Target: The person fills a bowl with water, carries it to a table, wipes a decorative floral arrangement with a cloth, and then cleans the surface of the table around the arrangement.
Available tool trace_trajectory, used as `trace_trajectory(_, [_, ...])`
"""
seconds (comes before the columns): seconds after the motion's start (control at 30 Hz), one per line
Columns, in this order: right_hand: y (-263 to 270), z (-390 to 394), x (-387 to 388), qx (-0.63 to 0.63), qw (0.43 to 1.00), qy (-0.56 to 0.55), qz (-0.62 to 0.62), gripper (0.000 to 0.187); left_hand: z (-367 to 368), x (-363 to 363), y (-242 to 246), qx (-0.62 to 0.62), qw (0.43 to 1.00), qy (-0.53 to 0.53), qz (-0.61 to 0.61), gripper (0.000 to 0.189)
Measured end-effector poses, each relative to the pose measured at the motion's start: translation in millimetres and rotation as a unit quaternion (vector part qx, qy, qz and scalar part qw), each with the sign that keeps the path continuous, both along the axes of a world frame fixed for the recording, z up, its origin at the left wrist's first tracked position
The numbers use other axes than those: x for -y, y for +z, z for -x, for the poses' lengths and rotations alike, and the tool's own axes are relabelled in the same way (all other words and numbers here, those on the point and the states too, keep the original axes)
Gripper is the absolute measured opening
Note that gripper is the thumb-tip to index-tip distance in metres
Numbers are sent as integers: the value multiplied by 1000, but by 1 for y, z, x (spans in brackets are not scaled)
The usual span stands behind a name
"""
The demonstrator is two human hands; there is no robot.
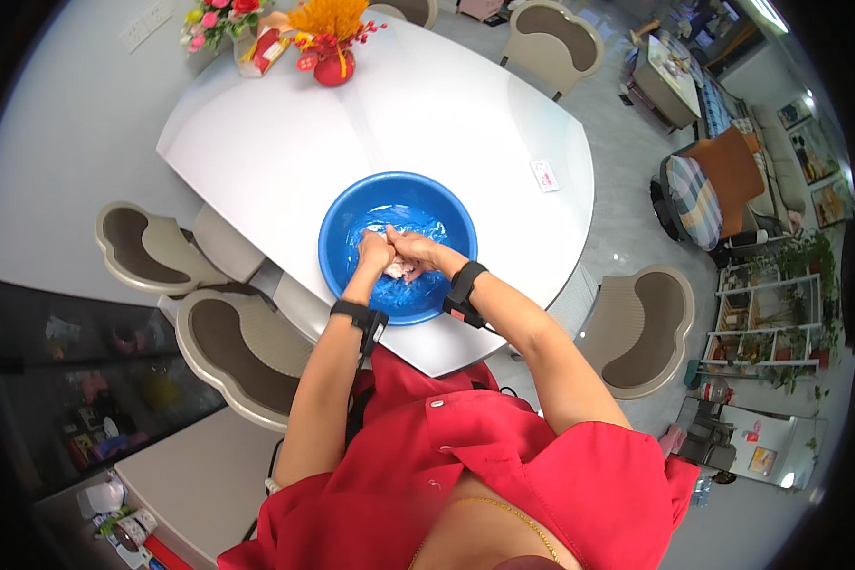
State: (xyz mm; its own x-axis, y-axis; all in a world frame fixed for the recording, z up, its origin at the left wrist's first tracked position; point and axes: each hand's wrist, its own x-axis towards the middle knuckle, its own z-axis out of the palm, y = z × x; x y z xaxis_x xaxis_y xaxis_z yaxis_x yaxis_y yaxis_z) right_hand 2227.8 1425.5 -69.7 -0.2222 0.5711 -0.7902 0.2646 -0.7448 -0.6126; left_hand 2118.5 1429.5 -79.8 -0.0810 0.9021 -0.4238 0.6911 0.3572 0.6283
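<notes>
A round blue plastic basin (349,201) with water in it stands near the front corner of the white table (456,107). Inside it, low over the water, my left hand (375,251) and my right hand (416,247) are close together. Both grip a crumpled, pale pinkish piece of what looks like wet cloth (397,268), which shows between and below the fingers. Its exact kind is hard to make out, and the fingertips are partly hidden. The water is rippled around the hands. A black strap with a small device is on each wrist.
A small card bearing print (544,176) lies right of the basin. A red vase (334,68) with flowers and another bouquet (221,21) stand at the far end. Chairs (242,349) line the left side, and another chair (638,331) is at the right.
</notes>
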Motion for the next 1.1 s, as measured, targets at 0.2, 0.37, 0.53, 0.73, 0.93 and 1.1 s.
trace_trajectory(0.2, [15,5,-5,-241,937,-248,47,37,2,46,67,189,965,-83,-161,29])
trace_trajectory(0.37, [-5,-7,-7,-330,907,-258,49,30,-6,64,90,281,936,-89,-192,30])
trace_trajectory(0.53, [-9,3,-1,-415,861,-293,23,25,-16,60,94,77,948,-99,-294,28])
trace_trajectory(0.73, [35,9,13,-249,902,-350,-30,24,-21,44,82,-38,938,-105,-328,29])
trace_trajectory(0.93, [30,-13,10,243,942,8,-232,44,-4,15,39,-19,989,-63,-134,35])
trace_trajectory(1.1, [-12,-10,1,393,879,127,-236,49,-6,5,19,-149,983,-107,-22,51])
